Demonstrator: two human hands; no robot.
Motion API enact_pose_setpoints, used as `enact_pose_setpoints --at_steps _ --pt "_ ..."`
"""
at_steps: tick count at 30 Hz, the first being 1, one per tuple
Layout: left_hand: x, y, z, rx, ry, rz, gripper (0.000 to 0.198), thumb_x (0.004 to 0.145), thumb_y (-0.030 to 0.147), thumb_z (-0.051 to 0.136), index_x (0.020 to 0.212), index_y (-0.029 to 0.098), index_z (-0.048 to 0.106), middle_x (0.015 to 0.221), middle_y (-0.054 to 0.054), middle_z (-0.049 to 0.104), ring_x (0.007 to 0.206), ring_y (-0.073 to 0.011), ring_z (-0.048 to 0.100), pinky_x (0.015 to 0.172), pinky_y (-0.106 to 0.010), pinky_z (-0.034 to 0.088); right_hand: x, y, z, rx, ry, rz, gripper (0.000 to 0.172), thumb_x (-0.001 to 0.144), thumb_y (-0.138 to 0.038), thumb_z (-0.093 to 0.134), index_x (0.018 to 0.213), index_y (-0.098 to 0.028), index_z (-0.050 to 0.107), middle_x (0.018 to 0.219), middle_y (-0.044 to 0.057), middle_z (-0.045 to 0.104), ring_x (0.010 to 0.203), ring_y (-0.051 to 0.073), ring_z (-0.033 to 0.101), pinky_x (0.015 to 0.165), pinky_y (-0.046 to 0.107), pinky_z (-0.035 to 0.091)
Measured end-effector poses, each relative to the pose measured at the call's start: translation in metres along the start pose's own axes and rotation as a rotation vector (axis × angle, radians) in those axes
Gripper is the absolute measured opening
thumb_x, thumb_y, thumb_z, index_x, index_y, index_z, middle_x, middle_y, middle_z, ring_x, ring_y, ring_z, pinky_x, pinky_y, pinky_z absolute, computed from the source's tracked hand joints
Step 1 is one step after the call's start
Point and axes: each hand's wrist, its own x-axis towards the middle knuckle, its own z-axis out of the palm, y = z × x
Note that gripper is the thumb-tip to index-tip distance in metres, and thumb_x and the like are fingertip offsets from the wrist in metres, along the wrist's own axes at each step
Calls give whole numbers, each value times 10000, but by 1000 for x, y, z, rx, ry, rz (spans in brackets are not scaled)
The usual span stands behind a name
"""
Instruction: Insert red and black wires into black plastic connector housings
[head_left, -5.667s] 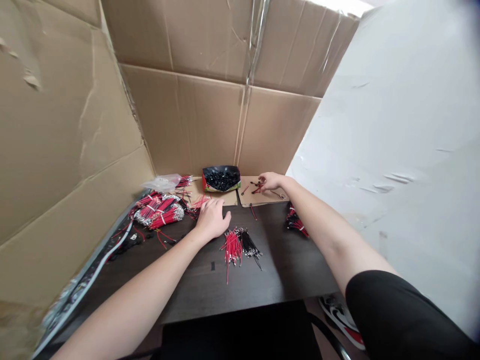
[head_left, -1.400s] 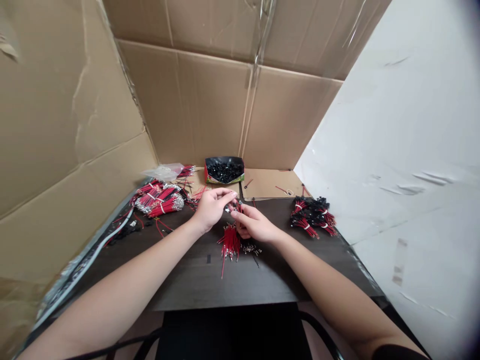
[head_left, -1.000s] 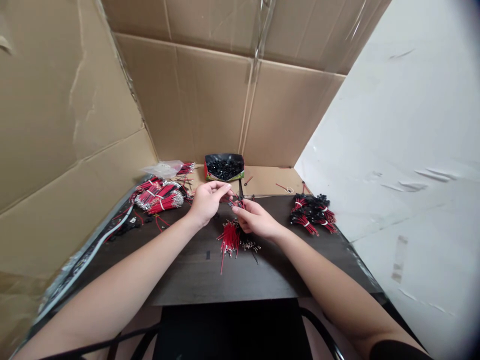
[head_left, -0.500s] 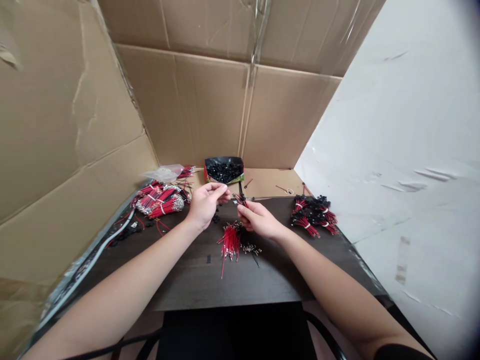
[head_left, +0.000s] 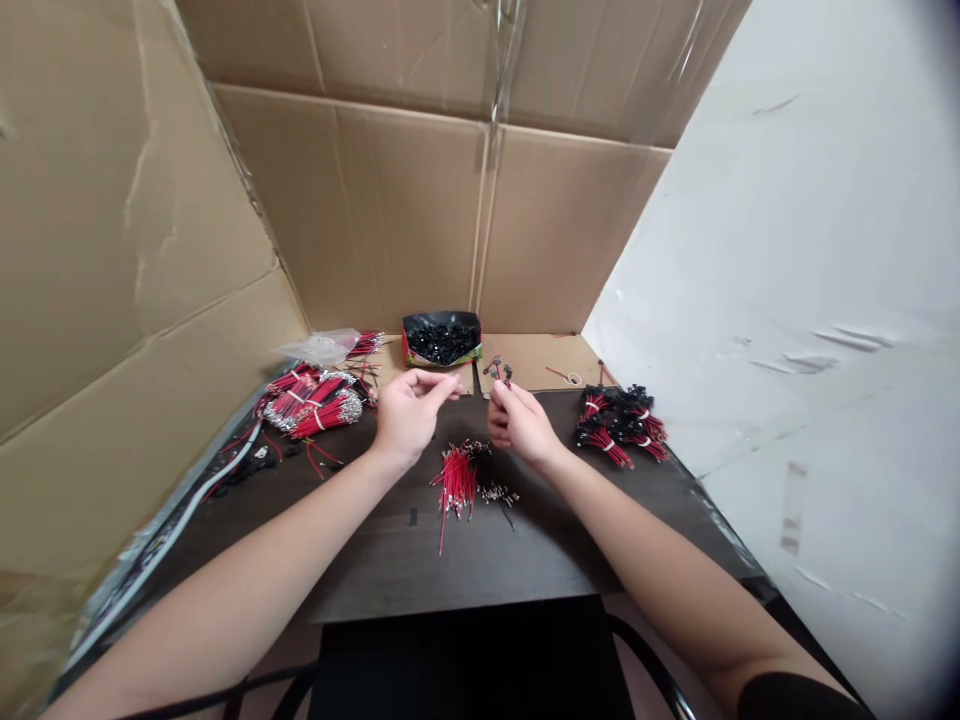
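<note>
My right hand (head_left: 523, 425) is closed around a few short red and black wires with black connectors (head_left: 507, 374), whose ends stick up above the thumb. To its left, my left hand (head_left: 409, 412) makes a pinch with thumb and forefinger; anything between the fingertips is too small to make out. The two hands are apart, above the dark table. Below and between them lies a loose pile of red wires (head_left: 456, 480) with metal tips. Beside that pile are black wires (head_left: 491, 478) with similar tips.
A box of black connectors (head_left: 405, 352) stands behind the hands. At left lie banded red wire bundles (head_left: 311, 400) and a clear plastic bag (head_left: 326, 346). Bundles with black connectors (head_left: 622, 425) lie at right. Cardboard (head_left: 390, 220) and a white panel (head_left: 787, 300) enclose the table (head_left: 375, 570).
My right hand has moved away from my left and turned more upright, raising the connectors. My left hand keeps its pinch in nearly the same place. The view has shifted slightly.
</note>
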Motion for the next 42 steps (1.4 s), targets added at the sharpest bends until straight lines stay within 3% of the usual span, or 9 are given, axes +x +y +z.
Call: enact_pose_setpoints --at_steps 6,11,17,21,29,37,42 --pt "-27 -13 14 49 -185 -84 279 714 321 950 823 145 763 858 -91 805 784 -206 749 818 -367 614 -1 17 3 -106 64 -109 545 918 -735 678 861 -255 427 651 -77 377 512 104 329 467 231 261" --pt "-26 -6 10 85 -304 -104 303 657 270 966 825 149 745 835 -67 769 792 -199 711 812 -349 583 -2 17 -6 -334 92 -279 413 983 -603 620 849 -232 499 711 -26 470 653 146 427 556 254 340" --pt "-15 6 4 -166 -337 -284 319 825 354 847 1069 154 797 1114 -112 780 1025 -242 708 846 -343 560 -11 4 1 -160 -127 -230 439 951 -597 677 829 -230 468 664 -67 375 545 95 293 511 245 263" --pt "-17 5 7 -267 -419 -329 329 815 362 883 1056 144 837 1183 -138 799 1085 -262 724 905 -346 558 -16 5 9 -76 -226 -164 498 924 -637 718 816 -237 442 631 -93 315 515 80 246 478 236 222" --pt "-18 3 8 -297 -349 -308 317 787 369 938 1015 164 859 1118 -130 821 1012 -240 757 958 -386 584 -20 6 14 -70 -166 -171 548 941 -695 687 800 -244 408 640 -72 350 494 84 298 454 247 240" --pt "-19 1 10 -77 -233 -115 318 782 362 948 992 153 833 1049 -97 817 994 -212 736 1062 -410 548 -16 9 10 -92 -48 -195 504 970 -670 661 831 -247 426 642 -67 368 498 94 320 459 250 260" --pt "-18 -5 10 -125 -238 -163 350 756 382 965 997 167 832 1036 -81 815 976 -204 735 1029 -393 556 -16 9 12 -45 -50 -143 523 940 -667 703 836 -248 408 615 -88 340 463 76 283 437 227 221"
